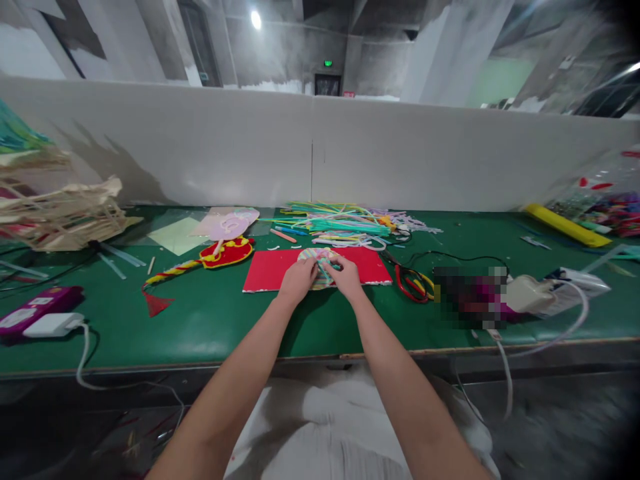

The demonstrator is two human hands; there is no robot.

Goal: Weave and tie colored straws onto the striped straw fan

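Scissors [411, 287] beside red board [263, 270], coloured strips [345, 221] behind

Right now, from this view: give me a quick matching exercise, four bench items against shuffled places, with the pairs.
Things
1. red board
2. scissors
3. red tassel
4. yellow bar

Places
A. at the end of the twisted red-and-yellow handle
B. far right, by the clear bag
C. beneath the left hand and right hand
D. just right of the board

Pairs: 1-C, 2-D, 3-A, 4-B
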